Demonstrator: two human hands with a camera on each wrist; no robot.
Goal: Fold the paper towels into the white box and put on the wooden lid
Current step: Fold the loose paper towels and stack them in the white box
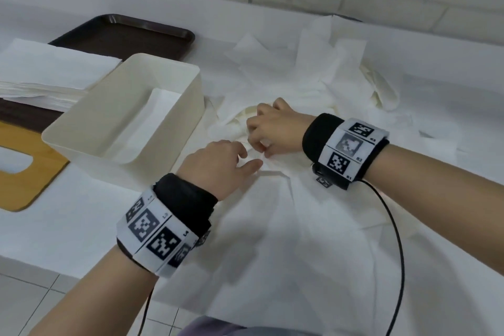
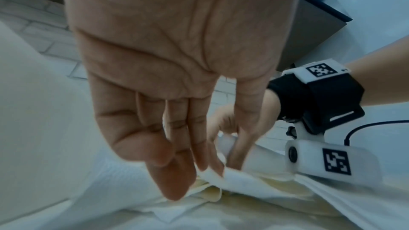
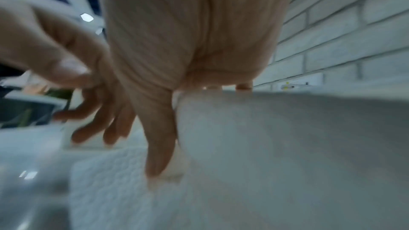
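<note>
— What sits at the left of the frame?
— A white box (image 1: 128,114), open, with a folded sheet lying in its bottom; a wooden lid (image 1: 24,172) lies flat at the left edge, a stack of paper towels (image 1: 51,73) above it.
— And the centre?
— The left hand (image 1: 215,161) and right hand (image 1: 272,128) meet over a crumpled towel (image 1: 313,84) on the desk (image 1: 81,232), right fingers (image 1: 259,142) pinching a fold.

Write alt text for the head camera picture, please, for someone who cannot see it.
Two hands work a rumpled paper towel on a white table: the right hand pinches it, the left hand touches it. An open white box stands left, with a wooden lid beyond.
</note>
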